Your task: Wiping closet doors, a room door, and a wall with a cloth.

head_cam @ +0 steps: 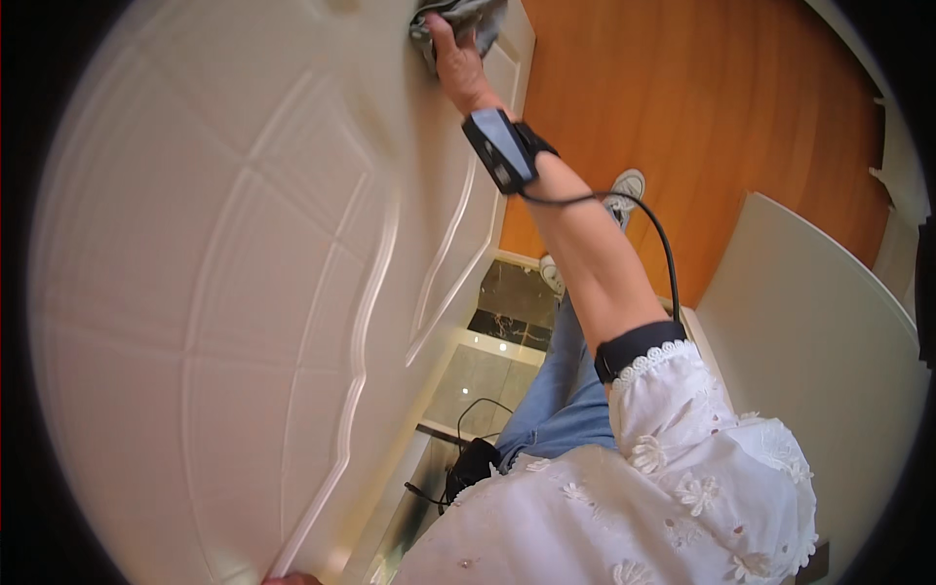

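My right hand (459,69) is stretched far forward at the top of the view, closed on a grey cloth (475,22) that lies against or very near a white panelled door (292,292) with raised moulding. The thumb is on top of the cloth, which runs out of the picture. My left hand (292,580) shows only as a few fingers at the bottom edge, beside the lower end of the moulding; the rest is cut off. A device strapped to my right wrist has a black cable leading to a band on the upper arm.
Orange-brown wood flooring (702,110) lies ahead, with a dark stone threshold (515,289) and pale tiles (475,380) nearer. A white curved-looking panel (812,329) stands on the right. Black cables (428,493) and a black pouch-like object (472,468) hang by my waist.
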The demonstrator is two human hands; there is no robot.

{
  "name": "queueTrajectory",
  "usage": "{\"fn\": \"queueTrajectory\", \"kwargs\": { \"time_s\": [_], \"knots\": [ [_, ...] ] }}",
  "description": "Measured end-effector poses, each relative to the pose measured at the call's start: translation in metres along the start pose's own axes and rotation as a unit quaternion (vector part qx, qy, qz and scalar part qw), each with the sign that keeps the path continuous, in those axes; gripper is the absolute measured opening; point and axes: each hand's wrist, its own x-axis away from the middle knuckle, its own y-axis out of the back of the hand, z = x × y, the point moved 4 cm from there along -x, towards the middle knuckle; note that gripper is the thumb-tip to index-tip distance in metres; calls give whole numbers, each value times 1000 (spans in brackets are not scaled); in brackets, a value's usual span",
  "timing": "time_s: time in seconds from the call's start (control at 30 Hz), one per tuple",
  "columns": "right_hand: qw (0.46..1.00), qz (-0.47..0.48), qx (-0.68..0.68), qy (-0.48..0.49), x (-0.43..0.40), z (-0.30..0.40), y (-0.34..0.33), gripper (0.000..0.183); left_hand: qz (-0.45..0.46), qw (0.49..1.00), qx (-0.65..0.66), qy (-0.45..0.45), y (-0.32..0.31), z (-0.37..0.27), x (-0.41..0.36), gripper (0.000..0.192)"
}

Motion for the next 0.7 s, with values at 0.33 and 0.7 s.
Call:
{"fn": "queueTrajectory", "kwargs": {
  "time_s": [0.33,0.7],
  "knots": [
    [921,9,198,-336,273,-112,81,48,-41,995,-26,-92,6,-20,-10,66],
    [886,0,132,-444,362,16,4,53,-40,994,-69,-80,19,0,-4,70]
  ]
}}
